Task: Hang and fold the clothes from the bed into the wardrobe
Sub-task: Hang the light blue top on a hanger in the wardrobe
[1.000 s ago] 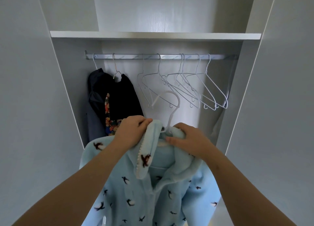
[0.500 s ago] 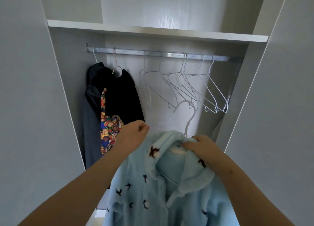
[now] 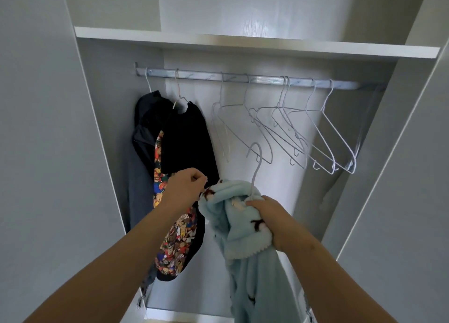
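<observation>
Your right hand (image 3: 269, 221) is clamping its fingers on the blue fleece (image 3: 239, 230) at the hanger (image 3: 255, 162) neck, below the rail (image 3: 206, 75). At the fleece's ten o'clock, your left hand (image 3: 185, 189) is curling its fingers against the collar; I cannot tell whether they are pinching it.

Gripping light-blue fleece jacket (image 3: 243, 232) and white wire hanger (image 3: 258, 169) with right hand (image 3: 269, 218), below wardrobe rail (image 3: 257, 79); curling left hand (image 3: 185, 189) beside collar.

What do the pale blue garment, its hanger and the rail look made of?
The pale blue garment looks like plush fleece: fuzzy matte pile, thick soft folds. The hanger seems thin white-coated wire, with a slim bent hook. The rail is likely metal, given its silvery sheen.
</observation>
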The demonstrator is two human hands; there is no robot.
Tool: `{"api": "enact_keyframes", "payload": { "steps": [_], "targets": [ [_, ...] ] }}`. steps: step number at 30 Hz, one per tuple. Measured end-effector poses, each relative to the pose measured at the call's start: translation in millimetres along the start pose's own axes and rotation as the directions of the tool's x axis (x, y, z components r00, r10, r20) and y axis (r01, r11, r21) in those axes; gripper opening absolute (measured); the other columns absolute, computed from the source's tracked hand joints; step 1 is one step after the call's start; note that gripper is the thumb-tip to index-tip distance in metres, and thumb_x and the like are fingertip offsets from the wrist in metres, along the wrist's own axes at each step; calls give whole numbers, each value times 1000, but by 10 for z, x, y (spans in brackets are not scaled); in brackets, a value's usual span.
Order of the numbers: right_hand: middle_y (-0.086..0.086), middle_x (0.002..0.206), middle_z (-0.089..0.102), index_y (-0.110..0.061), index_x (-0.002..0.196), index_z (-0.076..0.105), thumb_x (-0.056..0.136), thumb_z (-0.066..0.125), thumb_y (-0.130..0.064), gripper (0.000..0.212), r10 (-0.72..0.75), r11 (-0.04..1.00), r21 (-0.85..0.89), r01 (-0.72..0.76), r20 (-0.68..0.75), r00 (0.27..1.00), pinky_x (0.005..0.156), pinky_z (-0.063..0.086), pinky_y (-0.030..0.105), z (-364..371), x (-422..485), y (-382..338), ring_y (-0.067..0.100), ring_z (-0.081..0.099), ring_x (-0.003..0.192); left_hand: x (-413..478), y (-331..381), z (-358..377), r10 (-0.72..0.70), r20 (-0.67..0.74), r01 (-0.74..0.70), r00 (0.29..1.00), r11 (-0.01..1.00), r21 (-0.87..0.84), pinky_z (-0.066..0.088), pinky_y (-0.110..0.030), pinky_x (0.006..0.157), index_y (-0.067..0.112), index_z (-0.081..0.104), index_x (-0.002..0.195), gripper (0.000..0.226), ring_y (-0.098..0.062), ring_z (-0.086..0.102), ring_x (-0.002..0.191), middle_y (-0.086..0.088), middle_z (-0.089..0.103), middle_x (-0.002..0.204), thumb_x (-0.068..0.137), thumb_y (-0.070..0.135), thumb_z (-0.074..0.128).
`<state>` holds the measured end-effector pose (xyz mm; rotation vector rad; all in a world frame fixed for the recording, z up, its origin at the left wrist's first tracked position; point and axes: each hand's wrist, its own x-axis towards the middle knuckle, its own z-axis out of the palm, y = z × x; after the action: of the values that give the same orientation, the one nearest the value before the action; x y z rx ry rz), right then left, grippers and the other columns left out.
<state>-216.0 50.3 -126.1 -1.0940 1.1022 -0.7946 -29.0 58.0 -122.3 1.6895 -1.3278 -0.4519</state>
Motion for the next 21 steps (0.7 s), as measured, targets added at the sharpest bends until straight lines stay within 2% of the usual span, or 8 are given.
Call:
{"api": "enact_keyframes", "payload": {
  "steps": [2, 5, 8, 10, 12, 17, 19, 21],
  "targets": [
    [1, 56, 61, -14, 78, 58, 92, 51, -10, 16, 10, 1000, 28, -11, 36, 999, 47, 46, 20, 177, 180, -103, 13, 57, 55, 208, -69, -83, -4, -44, 3, 999, 1000, -23, 52, -38, 74, 17, 63, 81, 15, -16, 56, 66, 4, 60, 72, 92, 17, 53],
    [7, 66, 60, -13, 80, 59, 92, 52, -13, 15, 47, 997, 51, -49, 52, 998, 51, 47, 21, 434, 529, -282, 17, 55, 61, 616, -163, -210, 15, -87, -16, 996, 1000, -10, 49, -36, 74, 18, 61, 82, 14, -18, 56, 74, 5, 59, 74, 92, 17, 51],
    [10, 72, 58, -11, 83, 58, 93, 51, -17, 13, 81, 992, 93, -82, 23, 996, 54, 46, 25, 658, 908, -428, 20, 54, 63, 1049, -254, -317, 22, -101, -20, 995, 1000, 13, 47, -30, 74, 20, 60, 83, 14, -16, 58, 75, 5, 60, 78, 93, 19, 50],
    [10, 71, 57, -9, 84, 57, 94, 51, -17, 14, 84, 990, 117, -81, -22, 996, 50, 45, 23, 795, 1166, -541, 19, 53, 61, 1362, -318, -387, 28, -94, -25, 995, 999, 38, 48, -32, 82, 25, 59, 79, 16, -15, 59, 75, 6, 61, 77, 92, 20, 50],
    [10, 71, 57, -8, 84, 57, 94, 50, -15, 14, 62, 989, 141, -53, -57, 996, 49, 45, 24, 927, 1424, -685, 19, 53, 61, 1675, -365, -464, 45, -103, -41, 994, 998, 43, 52, -34, 78, 30, 57, 74, 21, -15, 60, 76, 10, 60, 76, 90, 19, 52],
    [11, 73, 59, -7, 81, 60, 92, 54, -16, 16, 26, 977, 214, -9, -75, 997, 59, 46, 28, 1234, 2038, -1008, 20, 55, 63, 2394, -477, -589, 137, -90, -124, 986, 982, 141, 45, -26, 74, 26, 63, 89, 13, -12, 57, 89, 8, 62, 95, 91, 19, 52],
    [10, 71, 59, -8, 78, 59, 92, 53, -18, 19, -4, 973, 232, 19, -66, 998, 59, 46, 29, 1301, 2225, -1125, 20, 54, 63, 2618, -514, -587, 188, -75, -172, 979, 968, 185, 47, -28, 78, 28, 62, 85, 13, -14, 58, 94, 4, 63, 101, 89, 17, 56],
    [8, 61, 59, -7, 74, 58, 93, 52, -17, 22, -45, 967, 249, 62, -76, 996, 58, 44, 29, 1392, 2454, -1286, 19, 53, 61, 2866, -584, -593, 208, -83, -180, 975, 947, 266, 49, -36, 86, 29, 65, 83, 13, -19, 56, 101, 2, 59, 110, 86, 18, 59]
  ]
}}
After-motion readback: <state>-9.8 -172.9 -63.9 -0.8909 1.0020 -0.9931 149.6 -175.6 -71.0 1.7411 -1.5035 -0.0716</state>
